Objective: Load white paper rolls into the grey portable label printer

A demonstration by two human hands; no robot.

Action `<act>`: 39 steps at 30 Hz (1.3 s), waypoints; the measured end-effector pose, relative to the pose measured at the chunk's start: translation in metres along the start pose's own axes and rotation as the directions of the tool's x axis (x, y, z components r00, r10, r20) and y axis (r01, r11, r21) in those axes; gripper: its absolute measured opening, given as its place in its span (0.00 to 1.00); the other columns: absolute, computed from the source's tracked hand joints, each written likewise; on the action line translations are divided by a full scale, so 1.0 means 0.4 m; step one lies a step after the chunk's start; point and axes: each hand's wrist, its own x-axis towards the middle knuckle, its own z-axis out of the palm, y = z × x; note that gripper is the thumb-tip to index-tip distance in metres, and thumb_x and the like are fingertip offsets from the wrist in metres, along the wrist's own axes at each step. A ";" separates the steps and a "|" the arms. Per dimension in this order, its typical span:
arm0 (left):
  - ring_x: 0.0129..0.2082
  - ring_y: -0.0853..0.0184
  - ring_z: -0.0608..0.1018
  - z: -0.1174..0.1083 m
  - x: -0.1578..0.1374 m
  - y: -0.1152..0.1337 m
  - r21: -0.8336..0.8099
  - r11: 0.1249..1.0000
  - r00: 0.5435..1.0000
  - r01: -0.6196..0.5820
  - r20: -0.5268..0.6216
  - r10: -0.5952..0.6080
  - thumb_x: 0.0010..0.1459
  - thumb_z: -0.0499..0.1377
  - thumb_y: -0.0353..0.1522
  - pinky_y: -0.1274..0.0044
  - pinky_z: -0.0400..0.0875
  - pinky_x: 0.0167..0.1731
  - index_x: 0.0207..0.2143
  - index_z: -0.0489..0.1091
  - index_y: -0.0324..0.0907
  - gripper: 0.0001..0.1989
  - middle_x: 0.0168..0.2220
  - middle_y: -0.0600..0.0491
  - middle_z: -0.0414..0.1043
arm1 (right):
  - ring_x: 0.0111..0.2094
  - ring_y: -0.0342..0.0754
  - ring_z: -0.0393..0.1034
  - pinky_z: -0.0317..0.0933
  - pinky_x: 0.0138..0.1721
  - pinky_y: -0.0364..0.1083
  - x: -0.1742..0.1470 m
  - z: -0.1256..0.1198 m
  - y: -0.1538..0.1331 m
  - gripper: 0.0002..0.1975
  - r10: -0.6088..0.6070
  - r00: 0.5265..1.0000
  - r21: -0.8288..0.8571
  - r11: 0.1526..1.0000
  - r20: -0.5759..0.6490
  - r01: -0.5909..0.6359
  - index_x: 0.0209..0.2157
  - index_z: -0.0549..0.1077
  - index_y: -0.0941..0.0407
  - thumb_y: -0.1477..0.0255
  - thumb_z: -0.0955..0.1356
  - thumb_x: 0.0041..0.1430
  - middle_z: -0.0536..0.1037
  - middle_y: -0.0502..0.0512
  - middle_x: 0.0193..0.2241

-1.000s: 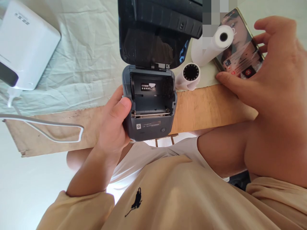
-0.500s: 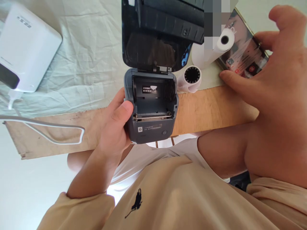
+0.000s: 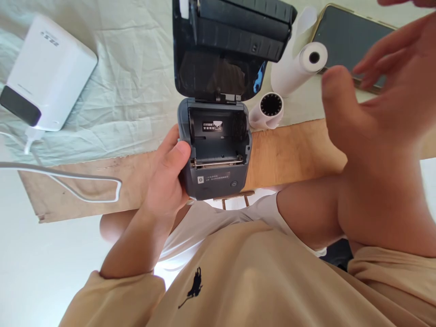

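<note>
the left hand (image 3: 166, 181) grips the open printer (image 3: 214, 150) at the table (image 3: 289, 154) edge, thumb on its side, while the right hand (image 3: 378, 136) hovers spread, empty, near the phone (image 3: 350, 36) and roll (image 3: 296, 68).

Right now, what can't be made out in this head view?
- Right hand: motion-blurred, fingertips cut off by the top and right edges; contact with the phone can't be told.
- Phone: near corner hidden behind the right hand; screen dark.
- Printer: label text in the open bay too small to read; lid top cut off by the top edge.
- Left hand: fingers hidden behind the printer body.
- Larger paper roll: far end hidden behind the lid.
</note>
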 end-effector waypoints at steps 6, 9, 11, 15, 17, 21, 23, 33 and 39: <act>0.46 0.49 0.93 0.001 -0.004 -0.004 0.023 0.999 0.999 0.044 -0.017 -0.044 0.73 0.53 0.62 0.56 0.93 0.51 0.50 0.83 0.45 0.34 0.41 0.44 0.89 | 0.57 0.50 0.78 0.79 0.59 0.56 0.061 0.065 0.004 0.33 -0.104 0.975 -0.159 0.978 0.198 0.137 0.65 0.73 0.54 0.65 0.72 0.58 0.79 0.57 0.60; 0.46 0.50 0.93 -0.007 -0.002 -0.010 -0.002 1.000 1.000 0.019 -0.010 -0.019 0.76 0.53 0.57 0.55 0.93 0.53 0.52 0.84 0.42 0.32 0.38 0.44 0.88 | 0.56 0.50 0.78 0.77 0.62 0.57 0.055 0.072 0.013 0.34 -0.129 0.969 -0.156 0.974 0.211 0.164 0.66 0.73 0.53 0.69 0.69 0.56 0.80 0.55 0.57; 0.46 0.50 0.94 -0.014 0.000 -0.014 -0.017 1.000 1.000 0.002 0.022 -0.002 0.77 0.53 0.54 0.54 0.92 0.55 0.54 0.84 0.40 0.31 0.37 0.44 0.88 | 0.53 0.48 0.78 0.76 0.60 0.54 0.043 0.069 0.019 0.33 -0.199 0.950 -0.142 0.961 0.241 0.237 0.65 0.73 0.51 0.72 0.68 0.56 0.81 0.54 0.54; 0.49 0.51 0.94 -0.020 0.000 -0.013 -0.038 0.999 0.996 -0.024 0.085 0.028 0.77 0.56 0.47 0.55 0.91 0.60 0.57 0.84 0.39 0.25 0.38 0.48 0.88 | 0.56 0.50 0.76 0.76 0.60 0.51 0.029 0.066 0.038 0.21 -0.357 0.906 -0.092 0.918 0.229 0.385 0.62 0.78 0.51 0.64 0.71 0.70 0.79 0.60 0.54; 0.55 0.53 0.92 -0.017 -0.003 -0.006 -0.047 0.998 0.994 -0.051 0.096 0.055 0.78 0.57 0.42 0.58 0.89 0.65 0.57 0.84 0.39 0.22 0.42 0.49 0.89 | 0.55 0.48 0.76 0.76 0.59 0.51 0.028 0.066 0.045 0.23 -0.360 0.912 -0.084 0.921 0.196 0.381 0.65 0.78 0.49 0.64 0.72 0.71 0.79 0.60 0.55; 0.63 0.56 0.89 -0.010 -0.006 0.002 -0.049 0.995 0.991 -0.082 0.102 0.087 0.79 0.55 0.38 0.63 0.85 0.70 0.57 0.85 0.38 0.21 0.46 0.51 0.90 | 0.56 0.47 0.80 0.76 0.62 0.49 0.026 0.063 0.050 0.37 -0.314 0.923 -0.048 0.942 0.222 0.332 0.72 0.70 0.51 0.78 0.72 0.63 0.82 0.58 0.58; 0.63 0.56 0.89 -0.010 -0.006 -0.001 -0.053 0.995 0.990 -0.088 0.106 0.094 0.80 0.54 0.39 0.62 0.85 0.71 0.57 0.85 0.38 0.22 0.44 0.50 0.89 | 0.58 0.48 0.79 0.75 0.63 0.49 0.024 0.062 0.053 0.31 -0.331 0.919 -0.059 0.935 0.216 0.350 0.70 0.74 0.52 0.73 0.74 0.66 0.81 0.61 0.59; 0.61 0.54 0.89 -0.012 -0.002 -0.007 -0.072 0.992 0.984 -0.104 0.140 0.113 0.81 0.50 0.41 0.61 0.84 0.70 0.58 0.84 0.36 0.26 0.43 0.48 0.89 | 0.56 0.44 0.80 0.76 0.59 0.44 0.019 0.058 0.061 0.31 -0.396 0.894 -0.059 0.908 0.207 0.416 0.70 0.74 0.54 0.76 0.73 0.68 0.82 0.61 0.58; 0.56 0.54 0.91 -0.010 -0.007 -0.003 -0.055 0.994 0.988 -0.091 0.117 0.097 0.82 0.49 0.44 0.61 0.88 0.64 0.58 0.84 0.37 0.28 0.41 0.47 0.89 | 0.57 0.46 0.80 0.75 0.61 0.47 0.019 0.057 0.077 0.41 -0.411 0.894 -0.005 0.908 0.181 0.418 0.76 0.68 0.53 0.83 0.70 0.62 0.82 0.61 0.57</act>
